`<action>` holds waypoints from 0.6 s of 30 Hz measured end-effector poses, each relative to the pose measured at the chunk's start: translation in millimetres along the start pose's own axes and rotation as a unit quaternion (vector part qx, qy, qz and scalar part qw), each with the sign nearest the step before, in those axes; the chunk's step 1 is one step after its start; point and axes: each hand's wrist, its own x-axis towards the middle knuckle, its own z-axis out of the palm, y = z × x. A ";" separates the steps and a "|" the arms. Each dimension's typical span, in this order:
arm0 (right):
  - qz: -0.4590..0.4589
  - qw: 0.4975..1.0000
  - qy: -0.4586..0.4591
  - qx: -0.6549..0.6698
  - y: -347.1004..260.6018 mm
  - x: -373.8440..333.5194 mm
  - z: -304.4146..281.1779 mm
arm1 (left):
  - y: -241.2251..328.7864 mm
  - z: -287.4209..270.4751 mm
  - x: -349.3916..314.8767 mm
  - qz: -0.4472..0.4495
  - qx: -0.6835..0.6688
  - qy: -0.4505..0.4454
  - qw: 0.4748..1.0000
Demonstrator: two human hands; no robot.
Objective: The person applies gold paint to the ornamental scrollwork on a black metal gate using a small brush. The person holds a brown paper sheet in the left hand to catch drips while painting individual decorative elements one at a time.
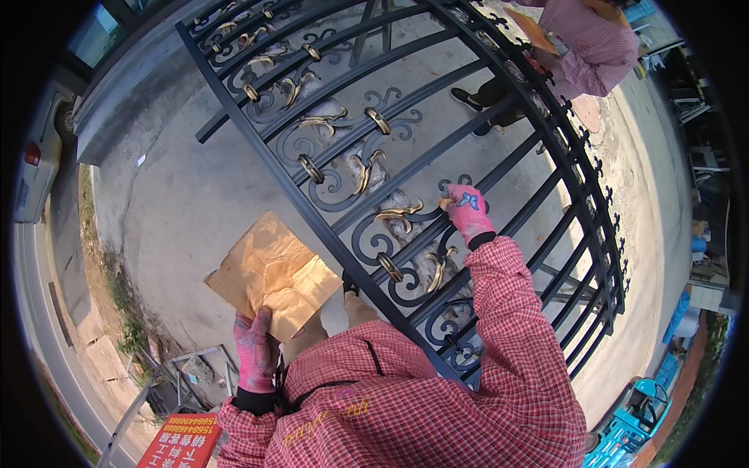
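My left hand (257, 352), in a pink glove, grips the lower edge of a square cardboard sheet (273, 261) with a creased, gold-smeared face. It is held beside the near rail of a dark metal gate panel (437, 168). My right hand (468, 210), also in a pink glove, reaches over the bars with its fingers closed at a dark curled scroll (449, 226). Something small and tan shows at those fingertips, too small to name. Close to that hand are a gold-coloured leaf ornament (399, 212) and a gold-coloured collar (389, 267) on a bar.
Across the panel stands another person (585, 47) in a checked shirt, holding a similar brown sheet (533, 30). A red sign (179, 441) and metal frames (199, 370) lie at lower left. A parked vehicle (37, 168) is far left; a turquoise vehicle (636, 421) is lower right.
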 end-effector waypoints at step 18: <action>-0.009 0.985 0.130 0.111 36.5 -63.3 19.1 | 7.8 8.9 2.0 -0.011 0.023 -0.017 1.000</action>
